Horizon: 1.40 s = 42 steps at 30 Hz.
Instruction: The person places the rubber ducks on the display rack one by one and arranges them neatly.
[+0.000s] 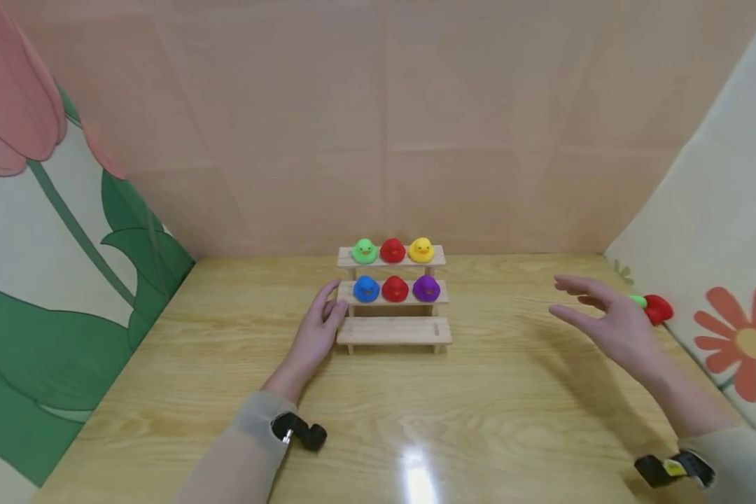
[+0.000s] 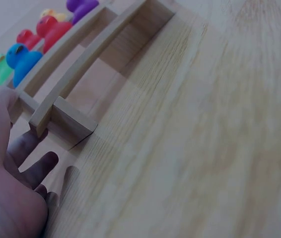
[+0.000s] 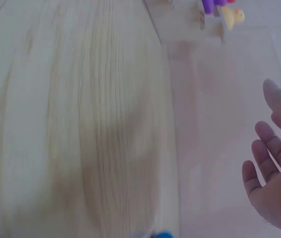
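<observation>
Currently my left hand [image 1: 313,337] touches the pale wooden three-step stand [image 1: 393,332] at nine o'clock; its grip I cannot tell. My right hand [image 1: 619,327] hovers unclenched at three.

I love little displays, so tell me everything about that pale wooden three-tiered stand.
The pale wooden three-tiered stand has narrow rectangular shelves stepped upward toward the back on wooden supports. It stands upright on the wood-grain table. Green, red and yellow toy ducks line its top; blue, red and purple ones its middle; the lowest is bare. The person's left grip touches its left end.
</observation>
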Each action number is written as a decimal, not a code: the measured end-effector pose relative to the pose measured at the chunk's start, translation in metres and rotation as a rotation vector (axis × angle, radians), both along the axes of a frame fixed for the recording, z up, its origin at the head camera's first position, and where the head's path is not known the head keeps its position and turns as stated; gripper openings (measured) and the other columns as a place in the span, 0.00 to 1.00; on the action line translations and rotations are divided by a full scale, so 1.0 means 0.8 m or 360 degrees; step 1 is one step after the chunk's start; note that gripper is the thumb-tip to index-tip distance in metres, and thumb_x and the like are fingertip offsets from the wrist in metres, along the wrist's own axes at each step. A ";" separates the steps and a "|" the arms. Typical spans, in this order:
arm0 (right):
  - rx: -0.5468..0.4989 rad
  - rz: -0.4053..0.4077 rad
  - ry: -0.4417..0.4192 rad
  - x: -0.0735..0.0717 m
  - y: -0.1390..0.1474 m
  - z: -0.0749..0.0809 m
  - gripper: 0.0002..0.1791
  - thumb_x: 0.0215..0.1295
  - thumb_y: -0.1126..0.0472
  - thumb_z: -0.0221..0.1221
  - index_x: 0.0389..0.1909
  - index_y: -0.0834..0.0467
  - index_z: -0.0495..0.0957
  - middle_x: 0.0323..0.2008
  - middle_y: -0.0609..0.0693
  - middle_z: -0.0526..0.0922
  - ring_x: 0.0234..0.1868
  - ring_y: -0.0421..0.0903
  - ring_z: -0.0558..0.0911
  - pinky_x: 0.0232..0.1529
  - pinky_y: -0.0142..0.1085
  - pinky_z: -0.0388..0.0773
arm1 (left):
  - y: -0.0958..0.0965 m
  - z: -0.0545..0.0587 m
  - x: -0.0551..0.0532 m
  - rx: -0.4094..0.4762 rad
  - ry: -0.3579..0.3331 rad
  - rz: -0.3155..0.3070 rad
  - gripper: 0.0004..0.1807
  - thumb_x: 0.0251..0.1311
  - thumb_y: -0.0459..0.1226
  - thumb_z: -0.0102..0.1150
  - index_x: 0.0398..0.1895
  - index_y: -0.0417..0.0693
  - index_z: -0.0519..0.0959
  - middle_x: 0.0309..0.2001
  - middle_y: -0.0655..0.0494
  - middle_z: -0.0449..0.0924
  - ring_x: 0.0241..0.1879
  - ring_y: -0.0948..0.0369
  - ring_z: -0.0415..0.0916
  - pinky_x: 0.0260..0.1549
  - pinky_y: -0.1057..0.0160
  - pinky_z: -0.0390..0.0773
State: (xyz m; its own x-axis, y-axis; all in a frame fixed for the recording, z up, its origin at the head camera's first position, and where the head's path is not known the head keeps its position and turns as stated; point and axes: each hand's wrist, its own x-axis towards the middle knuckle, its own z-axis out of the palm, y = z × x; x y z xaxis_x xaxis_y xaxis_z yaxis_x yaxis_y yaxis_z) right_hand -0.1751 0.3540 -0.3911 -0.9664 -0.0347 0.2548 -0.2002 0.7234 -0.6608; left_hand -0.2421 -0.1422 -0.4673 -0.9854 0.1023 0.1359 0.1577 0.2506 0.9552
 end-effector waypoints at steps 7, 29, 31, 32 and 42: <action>0.0071 -0.0100 -0.0041 0.016 0.042 -0.006 0.37 0.77 0.43 0.70 0.82 0.45 0.72 0.70 0.52 0.79 0.69 0.60 0.73 0.45 0.20 0.66 | 0.004 -0.008 -0.002 0.0030 -0.0015 -0.0027 0.34 0.86 0.56 0.53 0.88 0.65 0.61 0.74 0.39 0.76 0.80 0.44 0.66 0.77 0.38 0.65; 0.0114 -0.0198 -0.0246 0.024 0.117 -0.037 0.42 0.77 0.40 0.69 0.83 0.54 0.70 0.76 0.57 0.73 0.66 0.56 0.80 0.37 0.20 0.71 | 0.001 -0.003 -0.001 0.0058 0.0002 0.0006 0.34 0.86 0.56 0.53 0.88 0.63 0.61 0.72 0.40 0.79 0.75 0.45 0.73 0.75 0.40 0.69; 0.0132 -0.0151 -0.0342 0.022 0.119 -0.037 0.45 0.78 0.40 0.68 0.85 0.58 0.64 0.79 0.73 0.63 0.67 0.79 0.74 0.36 0.22 0.74 | 0.000 -0.002 -0.001 0.0068 0.0009 0.0000 0.34 0.86 0.55 0.53 0.88 0.62 0.61 0.70 0.40 0.80 0.72 0.46 0.75 0.74 0.40 0.70; 0.0139 -0.0128 -0.0384 0.022 0.120 -0.038 0.47 0.79 0.40 0.67 0.86 0.60 0.62 0.80 0.76 0.59 0.67 0.86 0.70 0.35 0.24 0.75 | 0.000 -0.002 -0.001 0.0071 0.0008 -0.0006 0.34 0.86 0.55 0.53 0.88 0.61 0.61 0.69 0.40 0.81 0.71 0.46 0.76 0.74 0.40 0.71; 0.0098 -0.0081 -0.0594 0.028 0.132 -0.053 0.51 0.83 0.40 0.62 0.87 0.67 0.51 0.75 0.85 0.60 0.71 0.86 0.64 0.36 0.21 0.74 | 0.001 -0.001 -0.004 0.0088 -0.0018 0.0000 0.33 0.85 0.55 0.55 0.88 0.65 0.63 0.70 0.42 0.81 0.72 0.47 0.76 0.74 0.41 0.71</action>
State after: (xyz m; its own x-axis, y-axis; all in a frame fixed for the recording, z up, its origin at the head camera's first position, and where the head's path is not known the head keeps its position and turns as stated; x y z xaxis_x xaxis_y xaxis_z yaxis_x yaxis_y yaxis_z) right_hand -0.1527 0.4597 -0.4334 -0.9932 0.0114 -0.1161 0.0831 0.7670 -0.6362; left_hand -0.2450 -0.1411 -0.4682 -0.9869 0.0950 0.1302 0.1468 0.1971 0.9693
